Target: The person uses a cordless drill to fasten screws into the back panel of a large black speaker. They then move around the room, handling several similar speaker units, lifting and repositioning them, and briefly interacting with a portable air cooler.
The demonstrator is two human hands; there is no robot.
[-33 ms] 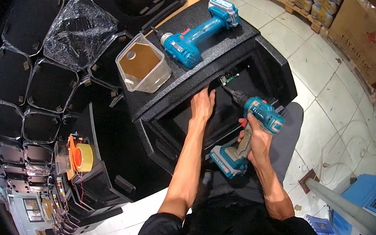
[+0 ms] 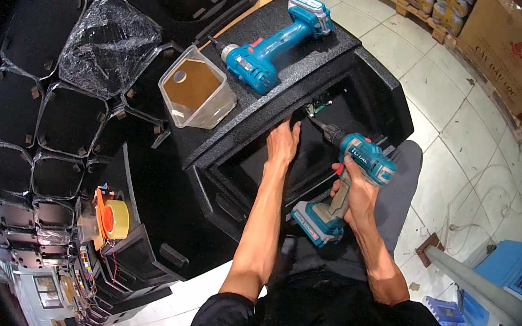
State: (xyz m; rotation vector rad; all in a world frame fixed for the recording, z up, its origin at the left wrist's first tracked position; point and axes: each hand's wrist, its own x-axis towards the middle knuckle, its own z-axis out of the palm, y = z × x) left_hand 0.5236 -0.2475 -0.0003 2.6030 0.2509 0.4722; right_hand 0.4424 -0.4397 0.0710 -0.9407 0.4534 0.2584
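Black cabinet (image 2: 268,102): open side faces us.
Held drill (image 2: 374,160): noses inside, no visible shift; our working position holds.
Right hand (image 2: 358,190): wraps the drill.
Left hand (image 2: 282,143): inside cabinet; grasp, we cannot tell.
Green part (image 2: 323,106): inside, near the drill's tip.

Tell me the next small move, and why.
Probably check that the bit is seated before running the cordless drill: the right hand aims it into the black speaker cabinet, close to the left hand, and tip contact is unclear.
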